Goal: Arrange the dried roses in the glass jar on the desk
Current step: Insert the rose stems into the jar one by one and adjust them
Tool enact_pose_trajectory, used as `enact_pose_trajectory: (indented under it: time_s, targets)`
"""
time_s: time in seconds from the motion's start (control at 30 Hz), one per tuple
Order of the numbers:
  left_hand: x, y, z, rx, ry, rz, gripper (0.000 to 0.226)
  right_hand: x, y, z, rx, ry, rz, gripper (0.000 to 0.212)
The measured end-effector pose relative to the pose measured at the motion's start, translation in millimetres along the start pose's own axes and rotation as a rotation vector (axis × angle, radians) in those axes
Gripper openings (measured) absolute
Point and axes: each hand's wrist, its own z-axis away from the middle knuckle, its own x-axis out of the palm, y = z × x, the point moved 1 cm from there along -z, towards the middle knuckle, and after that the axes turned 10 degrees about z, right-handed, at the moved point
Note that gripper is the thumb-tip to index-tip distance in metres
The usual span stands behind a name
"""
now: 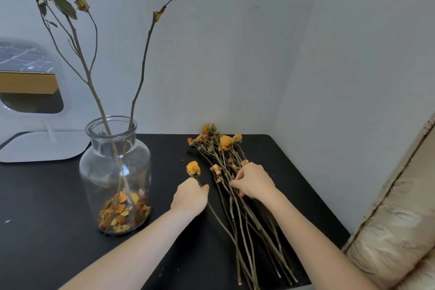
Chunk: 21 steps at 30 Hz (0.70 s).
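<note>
A white-framed mirror [31, 77] stands at the far left, a beige upholstered cushion [400, 231] at the right edge.

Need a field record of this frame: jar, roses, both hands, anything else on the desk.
jar: upright on desk; holds two tall stems and loose petals
pile: roses lying on desk right of jar, heads toward wall
left hand: pinches stem of single rose, apart from pile
right hand: pinches stems in pile
mirror: behind jar, on the left
</note>
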Motion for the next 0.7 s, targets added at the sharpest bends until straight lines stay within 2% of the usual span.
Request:
enact_pose_trajectory:
  time_s: [0.07, 0.23, 0.43, 0.6, 0.7]
  targets:
    - [-5, 5, 1, 0.038, 0.002, 0.099, 0.049, -4, 2, 0, -0.004, 0.002, -0.044, 0.014]
    - [-15, 25, 8, 0.091, 0.01, 0.362, 0.032, -17, 6, 2, -0.041, 0.043, -0.168, 0.022]
    - [-35, 52, 24, 0.269, 0.053, 0.473, 0.032, -39, -3, 9, -0.078, 0.13, -0.375, 0.019]
    - [-67, 62, 45, 0.457, 0.061, 0.49, 0.031, -65, -22, 23, -0.175, 0.146, -0.701, 0.013]
    - [-97, 62, 63, 0.487, 0.065, 0.581, 0.028, -81, -37, 31, -0.24, 0.183, -0.834, 0.011]
